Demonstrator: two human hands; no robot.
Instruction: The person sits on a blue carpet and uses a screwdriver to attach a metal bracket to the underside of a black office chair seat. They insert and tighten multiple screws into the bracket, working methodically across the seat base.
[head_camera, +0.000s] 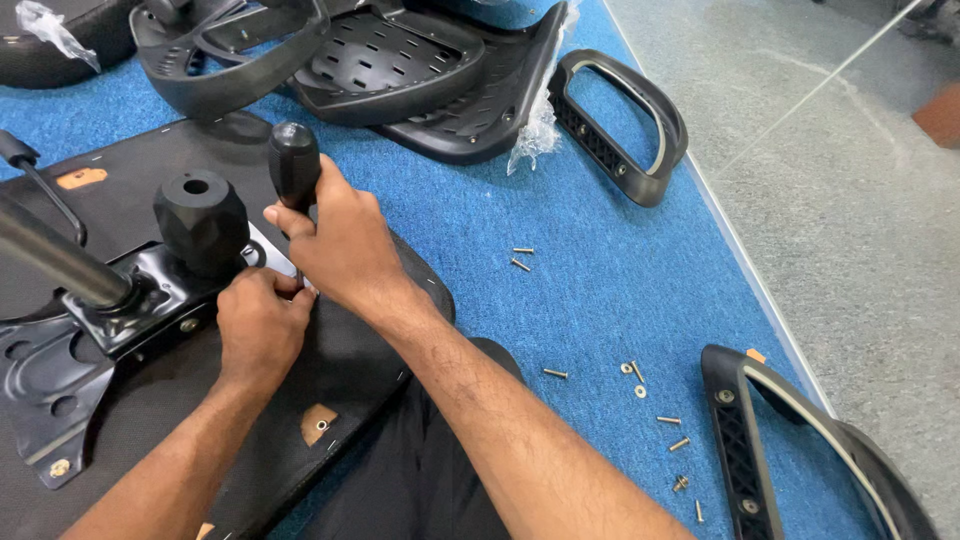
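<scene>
Hands at work on the upturned black chair seat (350, 360) lying on the blue carpet (560, 290).
Your right hand (335, 240) is curled round a black-handled screwdriver (294, 165), held upright; your left hand (258, 325) pinches near its tip beside the black metal mechanism plate (150, 300). Loose brass screws (660, 420) lie well apart.

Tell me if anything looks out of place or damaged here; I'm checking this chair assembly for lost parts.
Loose screws and washers lie scattered on the blue mat near its edge, unsorted. The seat underside shows a torn patch exposing a lighter layer. Both hands, right hand and left hand, work at the metal plate.
</scene>
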